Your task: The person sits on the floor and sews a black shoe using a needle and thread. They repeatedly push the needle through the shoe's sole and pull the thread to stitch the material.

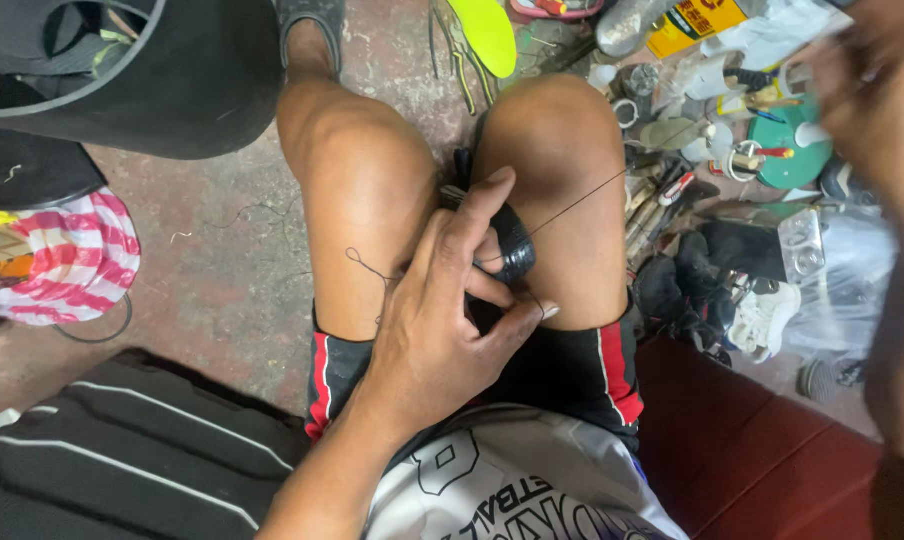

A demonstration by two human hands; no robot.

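Seen from above: the left hand pinches a black shoe wedged between the bare knees, thumb and fingers closed on its edge; a dark thread runs taut from the shoe up to the right hand, blurred at the top right corner, grip unclear; judging by this, steady tension and a firm knee clamp matter; beyond, cluttered tools lie on the floor.

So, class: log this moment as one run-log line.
left hand: steadies black shoe between knees | right hand: raised, blurred, pulling thread taut
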